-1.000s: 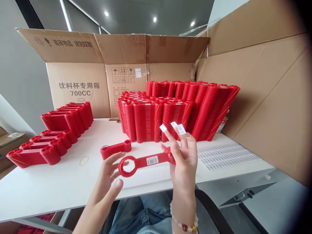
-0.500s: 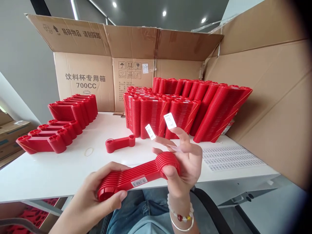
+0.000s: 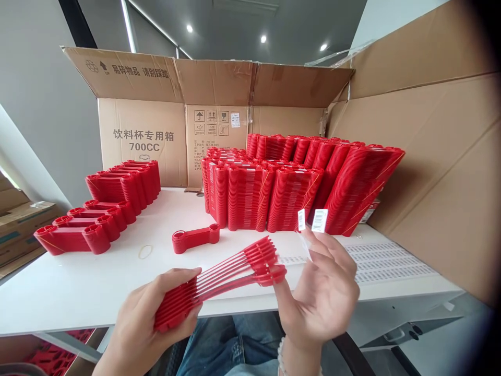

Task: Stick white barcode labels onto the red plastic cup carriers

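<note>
A: What is cut off or hard to see?

B: Both wrists leave the bottom edge. The left hand (image 3: 146, 318) is closed around one end of a stack of flat red plastic pieces (image 3: 219, 282), hiding that end. The far ends fan apart above the white table's (image 3: 78, 292) front edge. The right hand (image 3: 323, 295) is spread open, its thumb against the lowest fanned end. Two small white stickers (image 3: 319, 220) cling to its fingertips; their print is too small to read.

A: Any readable writing?

B: The cardboard box (image 3: 144, 141) behind reads "饮料杯专用箱 700CC", with smaller characters on its raised flap. A label sheet (image 3: 376, 261) lies at the right, its print illegible. Tall red stacks (image 3: 289, 183) hide the box's lower right. One single red piece (image 3: 195, 238) and a rubber band (image 3: 145, 251) lie on the table.
</note>
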`<move>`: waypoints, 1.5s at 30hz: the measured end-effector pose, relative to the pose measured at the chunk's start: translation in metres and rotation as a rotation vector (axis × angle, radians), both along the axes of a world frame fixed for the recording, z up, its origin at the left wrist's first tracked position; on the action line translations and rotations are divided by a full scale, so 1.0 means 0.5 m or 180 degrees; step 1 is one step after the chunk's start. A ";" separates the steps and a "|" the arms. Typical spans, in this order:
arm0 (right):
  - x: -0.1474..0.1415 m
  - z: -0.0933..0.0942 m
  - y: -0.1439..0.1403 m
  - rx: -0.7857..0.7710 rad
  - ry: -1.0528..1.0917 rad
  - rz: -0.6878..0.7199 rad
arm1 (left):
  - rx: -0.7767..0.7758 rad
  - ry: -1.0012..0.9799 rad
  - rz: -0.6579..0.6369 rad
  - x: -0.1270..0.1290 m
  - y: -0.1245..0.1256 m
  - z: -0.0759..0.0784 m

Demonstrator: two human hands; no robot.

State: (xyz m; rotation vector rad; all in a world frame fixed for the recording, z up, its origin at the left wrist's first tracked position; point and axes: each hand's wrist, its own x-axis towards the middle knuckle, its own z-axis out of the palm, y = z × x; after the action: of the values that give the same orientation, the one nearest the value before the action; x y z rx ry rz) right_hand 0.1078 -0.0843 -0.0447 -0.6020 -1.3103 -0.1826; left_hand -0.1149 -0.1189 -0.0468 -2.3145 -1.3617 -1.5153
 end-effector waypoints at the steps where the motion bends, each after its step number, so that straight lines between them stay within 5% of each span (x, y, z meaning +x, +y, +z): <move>1: 0.000 0.000 -0.004 0.0020 0.0027 0.0007 | 0.0048 0.0006 0.0015 0.000 0.000 -0.001; 5: -0.002 0.003 -0.017 -0.0078 0.0083 0.0028 | -0.0042 -0.0083 0.0063 0.001 0.002 -0.002; 11: -0.015 -0.009 0.000 -0.0306 0.0251 0.0167 | -0.0867 -0.0921 0.0246 0.033 0.016 0.001; 20: -0.011 -0.043 0.037 -0.0811 0.0170 0.0208 | -0.1313 -0.2037 -0.0117 0.069 0.056 -0.016; 25: 0.004 -0.053 0.033 -0.1769 -0.0260 0.0553 | -0.1855 -0.2533 -0.0895 0.057 0.074 -0.028; 29: 0.020 -0.064 0.037 -0.2405 -0.0198 0.0672 | -0.2151 -0.2803 -0.0996 0.055 0.079 -0.025; 38: 0.017 -0.008 0.005 -0.1401 0.0883 0.0782 | -0.3201 -0.3128 -0.1676 0.055 0.097 -0.035; 45: -0.023 0.022 0.011 -0.2347 0.0028 0.1162 | -0.3234 -0.3037 -0.1666 0.079 0.094 -0.034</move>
State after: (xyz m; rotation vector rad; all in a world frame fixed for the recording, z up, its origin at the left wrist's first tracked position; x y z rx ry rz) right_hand 0.0962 -0.0786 -0.0335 -0.9586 -1.4457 0.6291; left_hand -0.0754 -0.0719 -0.0639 -2.6696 -2.2528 -2.8614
